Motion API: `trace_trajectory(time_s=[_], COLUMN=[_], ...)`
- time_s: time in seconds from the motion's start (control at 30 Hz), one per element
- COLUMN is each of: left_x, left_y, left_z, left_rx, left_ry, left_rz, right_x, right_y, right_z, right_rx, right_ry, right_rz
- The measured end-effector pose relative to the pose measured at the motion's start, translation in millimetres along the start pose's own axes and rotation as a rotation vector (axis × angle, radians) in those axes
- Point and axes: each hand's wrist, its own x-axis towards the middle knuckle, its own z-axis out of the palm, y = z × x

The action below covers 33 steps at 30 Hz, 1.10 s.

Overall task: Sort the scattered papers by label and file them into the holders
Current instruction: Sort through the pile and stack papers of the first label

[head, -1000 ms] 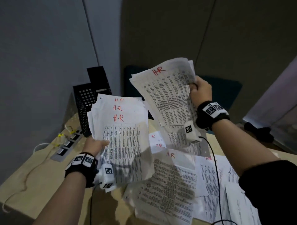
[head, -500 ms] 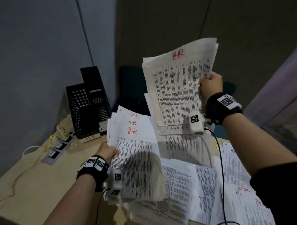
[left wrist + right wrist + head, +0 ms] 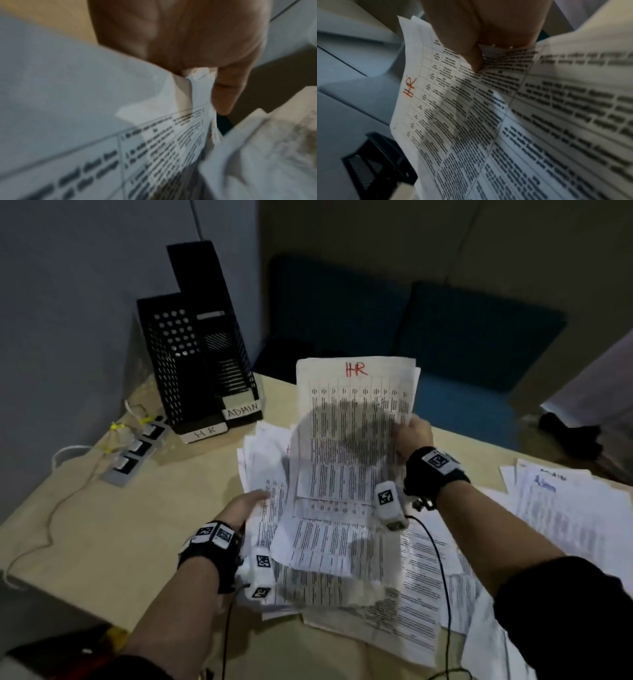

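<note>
Now I am gripping an HR sheaf by its edge in my right hand, while my left hand is pinching a second stack beside it. Both are sagging, thin and limp, likely needing squaring before sliding into the HR holder beyond my left hand.

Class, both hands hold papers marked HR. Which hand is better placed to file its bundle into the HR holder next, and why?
Probably the left hand: its HR bundle lies nearer the HR holder at the table's far left. The right hand holds its HR sheets farther right.
</note>
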Motion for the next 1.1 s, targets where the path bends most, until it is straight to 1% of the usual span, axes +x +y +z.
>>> trace_trajectory(time_s=[0.07,0.13,0.2,0.27,0.33,0.4,0.5,0.57,0.6,0.67,0.73,0.83,0.87,0.9,0.97,1.03,1.1], left_x=[9.6,13.5,21.2,22.4,25.8,26.5,29.2,31.4,33.3,41.0,40.6,29.1,26.1,22.5,15.5,8.8,4.1], left_y=[-9.2,-11.9,-15.4,-15.0,-17.2,-18.4,-17.9,-18.7,-19.6,-24.1,-23.4,-17.6,-16.6,-15.0,-10.9,-5.8,-2.5], left_z=[-3.7,-4.6,-3.6,-2.5,-4.1,-5.3,-6.6,-7.2,-8.5,-10.8,-9.5,-2.3,-1.0,0.3,3.1,5.8,7.7], left_rx=[0.028,0.138,0.206,0.221,0.236,0.257,0.262,0.266,0.272,0.258,0.233,0.202,0.203,0.207,0.233,0.273,0.265], left_ry=[-0.012,0.016,0.055,0.055,0.049,0.033,0.044,0.050,0.054,0.056,0.070,0.113,0.132,0.145,0.170,0.177,0.162], left_rz=[-0.021,0.007,0.007,0.008,-0.002,-0.006,-0.015,-0.048,-0.063,-0.051,-0.038,-0.017,-0.018,-0.029,-0.044,-0.037,-0.022], right_x=[-4.9,-7.5,-7.9,-6.0,-2.3,4.5,16.4,22.0,23.8,24.3,29.4,35.1,32.2,29.2,16.0,6.5,5.5], right_y=[12.3,18.7,19.6,15.9,9.8,2.7,-11.5,-22.1,-26.7,-36.2,-34.8,-30.4,-28.9,-24.7,-12.5,-2.1,10.3], right_z=[20.4,35.4,44.8,49.0,46.4,34.8,3.6,-20.2,-31.5,-53.4,-69.0,-81.0,-84.8,-89.2,-96.1,-97.6,-93.5], right_rx=[-0.029,-0.003,0.010,-0.016,-0.078,-0.121,-0.190,-0.239,-0.242,-0.206,-0.160,-0.036,0.009,-0.031,-0.294,-0.370,-0.404], right_ry=[-0.037,-0.067,-0.080,-0.075,-0.021,0.068,0.207,0.305,0.355,0.422,0.453,0.500,0.493,0.429,0.186,0.042,-0.038], right_rz=[0.002,0.014,0.022,0.002,-0.033,-0.056,-0.075,-0.100,-0.125,-0.151,-0.113,0.083,0.153,0.194,0.207,0.314,0.302])
